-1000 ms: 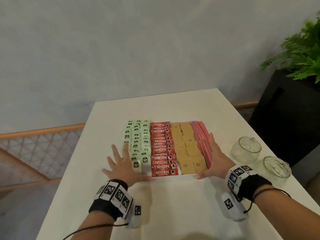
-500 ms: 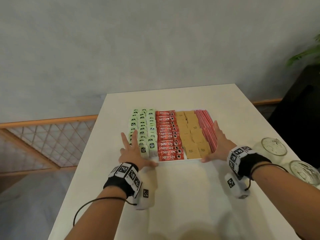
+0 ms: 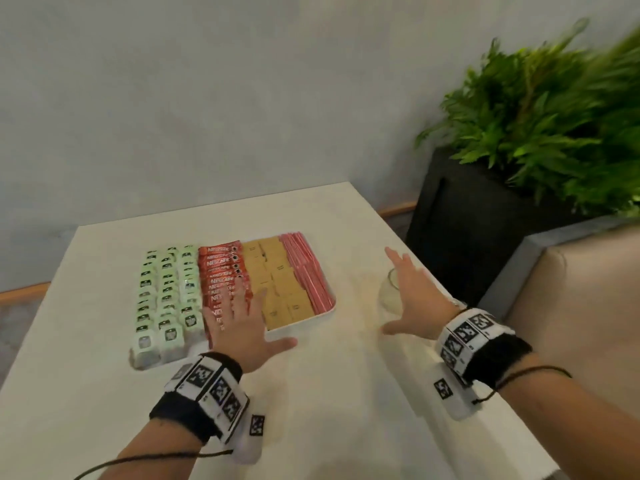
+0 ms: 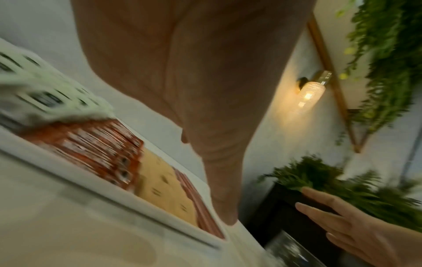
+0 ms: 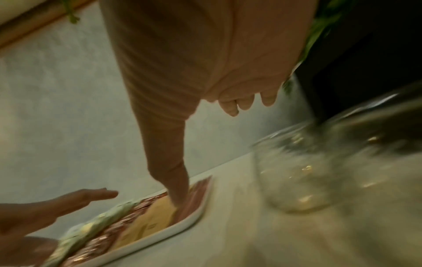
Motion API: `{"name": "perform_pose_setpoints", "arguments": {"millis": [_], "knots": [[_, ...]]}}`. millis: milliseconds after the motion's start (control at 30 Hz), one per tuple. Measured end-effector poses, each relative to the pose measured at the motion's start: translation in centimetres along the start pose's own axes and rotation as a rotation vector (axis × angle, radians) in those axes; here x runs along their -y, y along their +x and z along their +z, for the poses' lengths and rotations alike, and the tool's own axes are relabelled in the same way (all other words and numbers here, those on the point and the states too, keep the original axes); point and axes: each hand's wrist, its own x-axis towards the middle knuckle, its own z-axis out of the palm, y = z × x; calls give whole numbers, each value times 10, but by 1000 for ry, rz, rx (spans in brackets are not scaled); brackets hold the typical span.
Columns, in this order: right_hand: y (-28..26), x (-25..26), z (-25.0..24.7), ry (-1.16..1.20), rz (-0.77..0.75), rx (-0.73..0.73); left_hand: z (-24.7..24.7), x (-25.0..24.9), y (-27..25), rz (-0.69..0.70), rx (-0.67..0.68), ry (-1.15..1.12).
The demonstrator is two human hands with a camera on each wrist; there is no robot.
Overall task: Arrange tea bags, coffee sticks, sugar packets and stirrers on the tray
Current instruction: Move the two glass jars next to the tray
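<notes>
A white tray (image 3: 329, 311) on the table holds rows of green tea bags (image 3: 166, 296), red coffee sticks (image 3: 221, 268), brown sugar packets (image 3: 280, 282) and pink stirrers (image 3: 308, 268). My left hand (image 3: 242, 323) hovers open over the tray's near edge, above the coffee sticks, holding nothing. Off to the tray's right, my right hand (image 3: 412, 296) is open with fingers spread, just in front of a glass jar (image 3: 389, 292). The wrist views are blurred; the tray (image 4: 128, 196) and the jar (image 5: 303, 171) show in them.
A black planter (image 3: 464, 230) with a green fern (image 3: 540, 112) stands past the table's right edge, beside a beige seat (image 3: 581, 306). The white table (image 3: 329, 410) ends close behind the tray at a grey wall. A wall lamp (image 4: 310, 94) glows.
Both hands have let go of the tray's sides. The left has shifted right over the coffee sticks; the right has swung right to the glass jar. The view has turned right.
</notes>
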Motion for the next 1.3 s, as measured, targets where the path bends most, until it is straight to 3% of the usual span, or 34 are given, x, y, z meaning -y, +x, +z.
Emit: {"name": "perform_pose_setpoints", "arguments": {"millis": [67, 167, 300, 400, 533, 667, 833, 1033, 1167, 1300], "knots": [[-13, -36, -16, -123, 131, 2, 10, -36, 0, 125, 35, -32], [-31, -68, -21, -105, 318, 170, 31, -85, 0, 272, 86, -81], [-43, -77, -16, -72, 339, 140, 55, -139, -15, 422, 246, -218], [-50, -73, -13, 99, 349, 106, 76, -164, -24, 449, 338, -466], [-59, -65, -16, 385, 343, 86, 85, -185, -22, 383, 210, -743], [-53, -73, -19, 271, 348, 15, 82, -194, -5, 289, 82, -656], [-31, -78, -16, 174, 279, -61, 73, -187, 0, 308, 55, -435], [11, -69, -15, 113, 113, -17, 47, -141, 3, 283, -210, -451], [40, -62, -10, 97, 125, 87, 9, -108, 24, 231, -360, -454], [64, -54, -6, 122, 156, 73, -23, -76, 49, 79, -417, -483]]}}
